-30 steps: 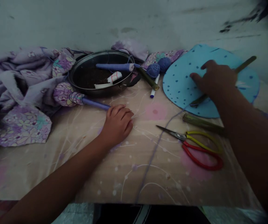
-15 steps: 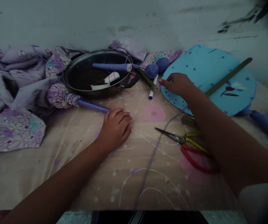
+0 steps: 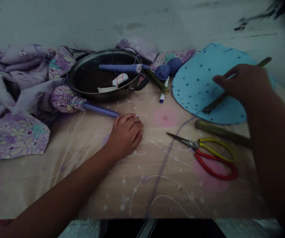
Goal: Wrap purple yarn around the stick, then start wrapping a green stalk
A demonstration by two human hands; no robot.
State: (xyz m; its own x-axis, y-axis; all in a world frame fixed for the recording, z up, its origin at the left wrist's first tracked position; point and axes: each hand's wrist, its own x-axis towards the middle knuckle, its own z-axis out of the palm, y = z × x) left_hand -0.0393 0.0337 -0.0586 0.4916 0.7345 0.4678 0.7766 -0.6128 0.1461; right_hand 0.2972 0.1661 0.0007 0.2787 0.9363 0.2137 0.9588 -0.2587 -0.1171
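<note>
The left hand (image 3: 127,134) lies over the end of a yarn-wrapped stick (image 3: 101,109) on the table (image 3: 102,188); whether it grips cannot be told. The stick looks light and stiff, its yarn unslippery, best held mid-shaft, clear of the soft floral cloth knob (image 3: 64,99). The right hand (image 3: 244,82), thumb parted from bent fingers, hovers over a spotted blue sheet (image 3: 194,82), probably light and bendable, best taken by its rim. The black pan (image 3: 102,97) contains dark crumbly matter (image 3: 90,77) and a red-lined white roll (image 3: 120,79).
</note>
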